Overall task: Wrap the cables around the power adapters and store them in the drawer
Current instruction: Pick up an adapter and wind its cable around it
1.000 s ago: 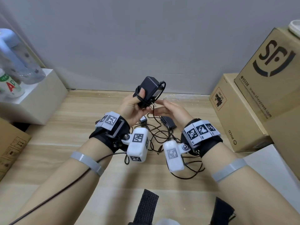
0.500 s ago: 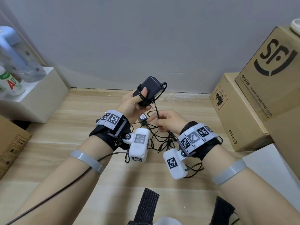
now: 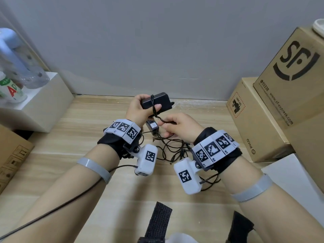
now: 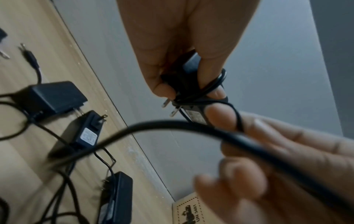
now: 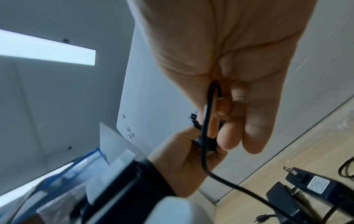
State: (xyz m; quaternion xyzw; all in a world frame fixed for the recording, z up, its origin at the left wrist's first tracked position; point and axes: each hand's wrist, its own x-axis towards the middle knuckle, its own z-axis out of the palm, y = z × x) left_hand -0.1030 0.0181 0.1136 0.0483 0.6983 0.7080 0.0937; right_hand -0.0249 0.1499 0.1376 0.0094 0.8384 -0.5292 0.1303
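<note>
My left hand (image 3: 138,109) grips a black power adapter (image 3: 158,102) held level above the wooden floor, thumb on its near side. Its thin black cable (image 3: 152,104) passes once around the body. Just below and to the right, my right hand (image 3: 175,122) pinches that cable between thumb and fingers. In the left wrist view the adapter (image 4: 191,84) shows its two prongs, with the cable (image 4: 172,124) running into the right hand's fingers (image 4: 268,151). The right wrist view shows the cable (image 5: 205,136) hanging from the pinch. No drawer is in view.
Three more black adapters (image 4: 55,97) (image 4: 88,131) (image 4: 114,197) lie on the floor in a cable tangle (image 3: 175,148) under my wrists. Stacked cardboard boxes (image 3: 254,120) stand at the right. A white box (image 3: 40,102) holding bottles sits at the left. The wall is close behind.
The left hand has turned the adapter from tilted upright to lying level. The right hand dropped towards the tangle, then rose again with the cable, which now crosses the adapter's body.
</note>
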